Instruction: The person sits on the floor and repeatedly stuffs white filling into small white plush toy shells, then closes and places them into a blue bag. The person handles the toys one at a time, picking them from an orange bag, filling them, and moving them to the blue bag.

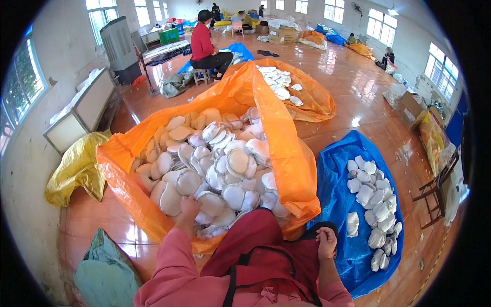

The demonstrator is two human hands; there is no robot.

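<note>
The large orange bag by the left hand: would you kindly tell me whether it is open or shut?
Open: the orange bag is spread wide, showing pale pads heaped inside, with the left hand at them.

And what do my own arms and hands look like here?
Your pink fabric left sleeve and pink fabric right sleeve leave the wrists uncovered. Your left hand and right hand are bare, with no gloves visible.

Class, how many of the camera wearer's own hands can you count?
2. The left hand is at the pale pads in the big orange sack; the right hand is near the blue sheet.
</note>
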